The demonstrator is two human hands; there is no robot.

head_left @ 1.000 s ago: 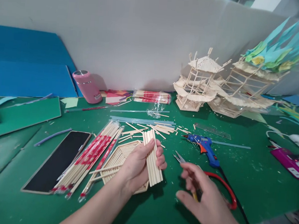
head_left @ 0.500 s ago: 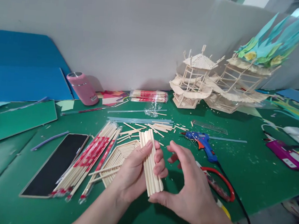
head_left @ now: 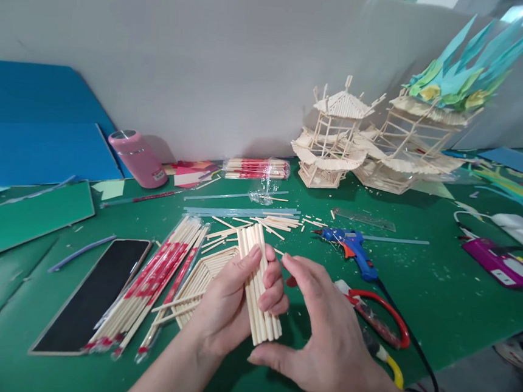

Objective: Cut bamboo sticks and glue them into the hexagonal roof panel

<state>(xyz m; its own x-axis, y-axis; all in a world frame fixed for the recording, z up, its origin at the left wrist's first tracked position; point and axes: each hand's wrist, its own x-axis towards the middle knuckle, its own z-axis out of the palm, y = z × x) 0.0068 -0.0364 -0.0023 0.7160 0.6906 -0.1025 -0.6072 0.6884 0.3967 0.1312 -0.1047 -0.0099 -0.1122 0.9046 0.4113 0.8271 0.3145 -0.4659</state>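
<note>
Grey wall at the back; green table in front of it. Two stick towers stand by the wall, right of centre. Wrapped sticks lie left, beside a six-sided stick tray. Left hand closed round a bundle of bare sticks, held above the table, partly over the tray. Right hand spread wide at the bundle's right; thumb near its lower end, contact cannot be told. Blue glue gun lies beyond that hand. Short stick pieces scattered past the bundle.
</note>
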